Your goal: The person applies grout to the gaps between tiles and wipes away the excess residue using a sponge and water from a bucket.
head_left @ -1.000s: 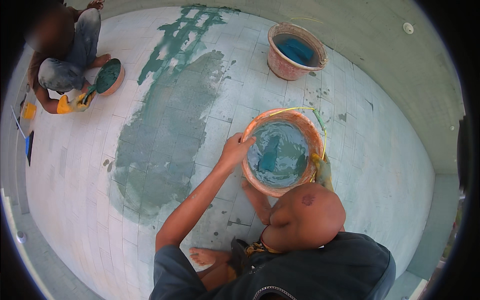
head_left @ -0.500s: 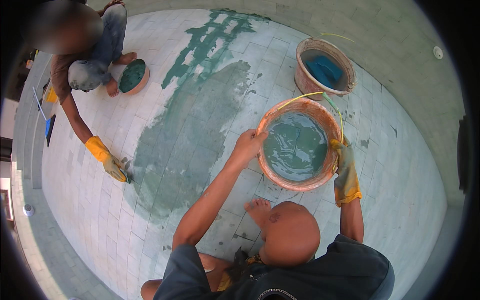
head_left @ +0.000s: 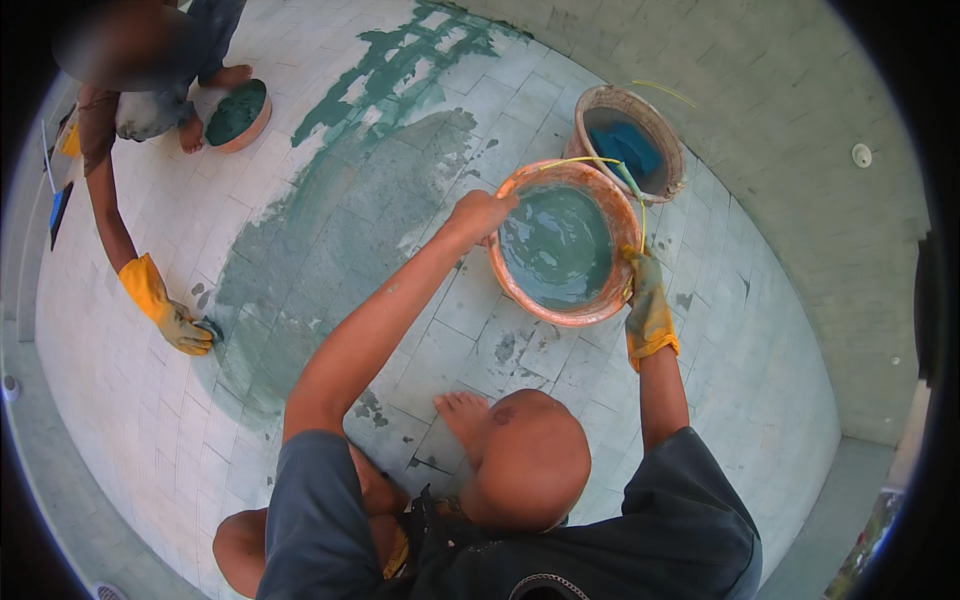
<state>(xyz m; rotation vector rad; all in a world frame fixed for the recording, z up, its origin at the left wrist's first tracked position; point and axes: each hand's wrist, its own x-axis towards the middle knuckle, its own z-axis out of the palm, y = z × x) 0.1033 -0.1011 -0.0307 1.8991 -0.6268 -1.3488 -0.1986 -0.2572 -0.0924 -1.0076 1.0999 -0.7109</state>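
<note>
Head camera: an orange bucket [head_left: 570, 318] is held out beyond the person's raised knee [head_left: 525, 460], a little right of the middle. The bare left hand [head_left: 482, 215] grips its rim on the upper left, with the fingers bent around the edge. The right hand [head_left: 646, 290], in a stained yellow glove [head_left: 653, 335], clasps the bucket's right side, close to the lower end of the yellow wire handle [head_left: 604, 159]. The handle has a green sleeve and lies along the far rim. Inside the bucket is cloudy green water [head_left: 555, 250], its surface rippled. Whether the bucket's base touches the floor [head_left: 140, 230] cannot be told from this angle.

Just beyond it stands a second, paler bucket [head_left: 581, 130] with a blue piece [head_left: 630, 150] lying in dark water, near the wall [head_left: 780, 150]. The person's bare foot [head_left: 462, 415] is on the tiles in front of the knee.

The pale tiled floor carries a broad grey-green film [head_left: 330, 230] left of the orange bucket, and thicker green streaks [head_left: 340, 105] farther off. At the left, a co-worker leans down, and that person's gloved hand [head_left: 180, 325] presses a small dark pad [head_left: 210, 328] at the film's edge. Near the co-worker's feet sits a round tub [head_left: 259, 130] of dark green paste [head_left: 235, 110]. A blue broom [head_left: 60, 208] is at the far left.
</note>
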